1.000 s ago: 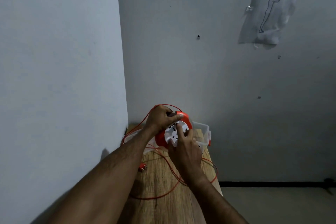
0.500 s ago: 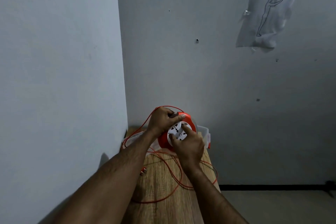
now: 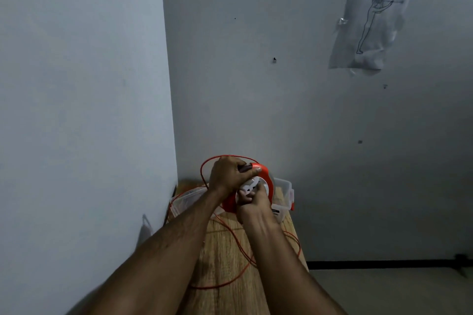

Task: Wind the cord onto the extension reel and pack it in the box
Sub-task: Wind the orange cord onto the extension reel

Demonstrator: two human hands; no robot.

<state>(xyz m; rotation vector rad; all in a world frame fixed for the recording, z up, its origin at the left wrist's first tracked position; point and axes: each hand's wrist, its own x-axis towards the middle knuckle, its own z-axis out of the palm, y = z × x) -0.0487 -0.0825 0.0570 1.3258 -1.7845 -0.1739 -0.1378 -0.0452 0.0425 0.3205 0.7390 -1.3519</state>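
- Head view: loose cord lies on the counter, below and nearer than the reel.
- Left hand, its grip curled, holds the reel on top.
- Right hand pinches the white hub; box just behind.

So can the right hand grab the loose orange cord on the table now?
Probably not yet. The right hand is busy, its grip on the white hub of the reel. The cord lies uncovered on the table just below, so letting go would free it.
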